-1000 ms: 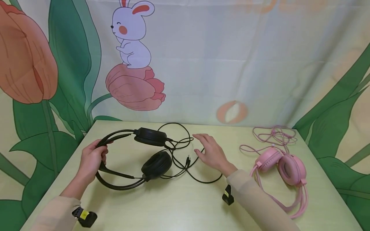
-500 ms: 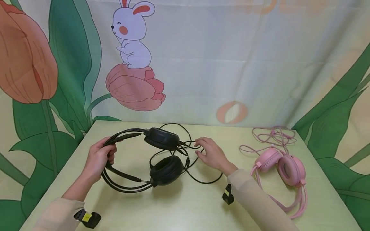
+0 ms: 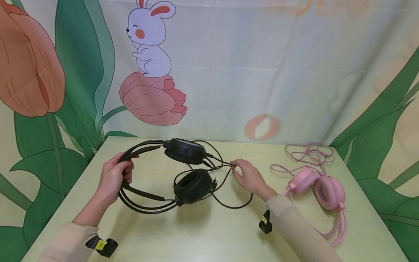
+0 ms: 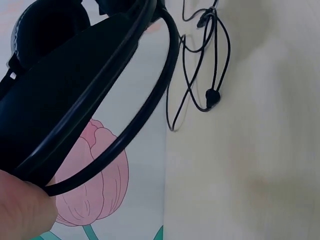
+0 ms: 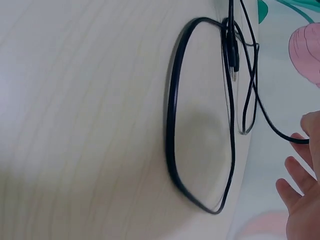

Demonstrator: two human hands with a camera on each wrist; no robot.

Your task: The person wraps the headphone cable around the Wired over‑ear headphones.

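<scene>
Black over-ear headphones (image 3: pixel 188 151) are held by the headband in my left hand (image 3: pixel 114 176), with the ear cups toward the right. The cups appear lifted off the table, a shadow under the nearer one. In the left wrist view the headband (image 4: pixel 95 100) runs up from my thumb. My right hand (image 3: pixel 250 178) pinches the black cable (image 3: pixel 226 164) a little right of the cups. The right wrist view has the cable (image 5: pixel 172 115) in a long loop, with metal plugs (image 5: pixel 233 60) near its top; part of it passes between my thumb and forefinger.
Pink headphones (image 3: pixel 330 193) lie at the table's right side, partly behind my right sleeve. Their pink cable (image 3: pixel 311 153) is coiled at the back right corner. A printed curtain (image 3: pixel 216 72) hangs behind the table (image 3: pixel 209 240).
My left hand has moved the black headphones right and slightly up. My right hand, earlier reaching beside the cable with its fingers apart, now pinches it and has shifted slightly right.
</scene>
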